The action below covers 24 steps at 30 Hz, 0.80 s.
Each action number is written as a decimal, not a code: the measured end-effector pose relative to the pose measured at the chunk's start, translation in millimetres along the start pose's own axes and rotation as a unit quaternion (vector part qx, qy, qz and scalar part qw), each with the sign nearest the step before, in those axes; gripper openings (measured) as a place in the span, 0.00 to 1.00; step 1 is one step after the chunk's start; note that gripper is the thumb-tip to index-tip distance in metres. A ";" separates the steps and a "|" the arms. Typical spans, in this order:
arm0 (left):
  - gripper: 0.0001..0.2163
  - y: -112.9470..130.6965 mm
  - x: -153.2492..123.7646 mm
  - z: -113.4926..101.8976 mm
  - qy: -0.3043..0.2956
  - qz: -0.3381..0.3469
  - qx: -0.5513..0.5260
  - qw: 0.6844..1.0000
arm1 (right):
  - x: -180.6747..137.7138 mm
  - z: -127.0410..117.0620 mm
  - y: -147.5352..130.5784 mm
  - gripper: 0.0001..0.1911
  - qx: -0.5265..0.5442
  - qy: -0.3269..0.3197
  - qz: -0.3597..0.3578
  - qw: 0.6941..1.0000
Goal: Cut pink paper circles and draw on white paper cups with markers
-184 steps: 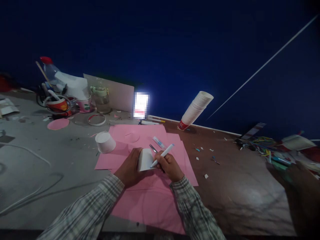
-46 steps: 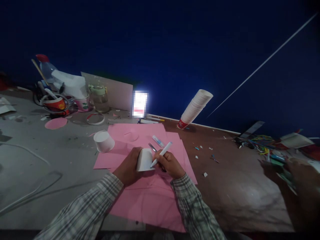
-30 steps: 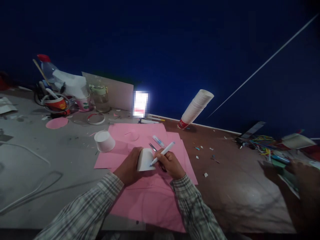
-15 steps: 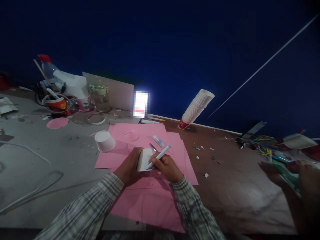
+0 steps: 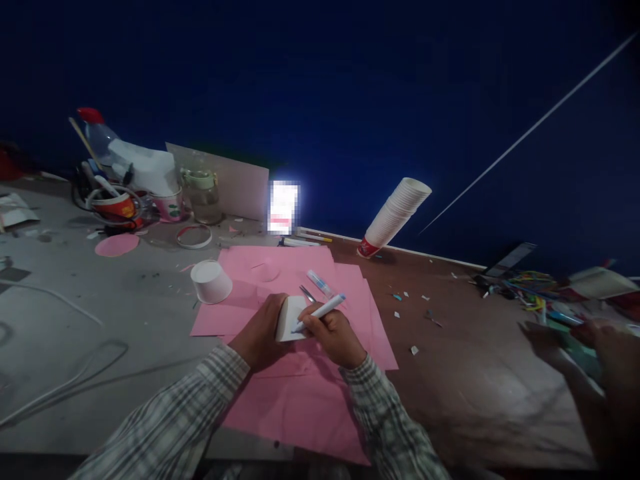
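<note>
My left hand point(image 5: 260, 337) is wrapped round a white paper cup point(image 5: 289, 319) lying on its side on the pink paper sheets point(image 5: 305, 400). My right hand point(image 5: 333, 337) grips a white marker point(image 5: 323, 310) with a blue end, its tip touching the cup's wall. Just behind the cup lie small scissors point(image 5: 307, 294) and the marker's cap point(image 5: 320, 283). Another white cup point(image 5: 211, 281) stands upside down at the sheets' left edge.
A tilted stack of paper cups point(image 5: 395, 217) leans near the blue wall. Jars, a red-capped bottle point(image 5: 95, 133) and bowls crowd the back left. A white cable point(image 5: 65, 380) loops at the left. Another person's hands point(image 5: 595, 353) work amid coloured sticks at the right.
My right hand has shifted the marker tip leftward and up along the cup's wall. The left hand keeps hold of the cup. The other person's hands have moved a little.
</note>
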<state>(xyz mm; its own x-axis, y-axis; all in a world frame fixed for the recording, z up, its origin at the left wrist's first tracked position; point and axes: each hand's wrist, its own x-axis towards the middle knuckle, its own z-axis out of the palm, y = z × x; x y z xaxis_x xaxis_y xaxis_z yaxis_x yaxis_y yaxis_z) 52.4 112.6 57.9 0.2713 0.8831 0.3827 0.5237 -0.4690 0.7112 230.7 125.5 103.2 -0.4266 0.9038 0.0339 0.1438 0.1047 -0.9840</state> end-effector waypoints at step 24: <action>0.34 9.2 0.8 -4.9 -0.005 -0.064 -0.065 0.996 | 9.2 -13.6 14.3 0.19 0.164 0.231 -0.049 0.958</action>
<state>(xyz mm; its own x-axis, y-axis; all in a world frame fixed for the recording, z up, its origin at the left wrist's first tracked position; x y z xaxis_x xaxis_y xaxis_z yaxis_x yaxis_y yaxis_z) 53.5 109.0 67.6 0.2181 0.9355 0.2780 0.4460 -0.3490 0.8242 241.0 140.9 91.8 0.0275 0.9914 0.1279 -0.1975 0.1308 -0.9715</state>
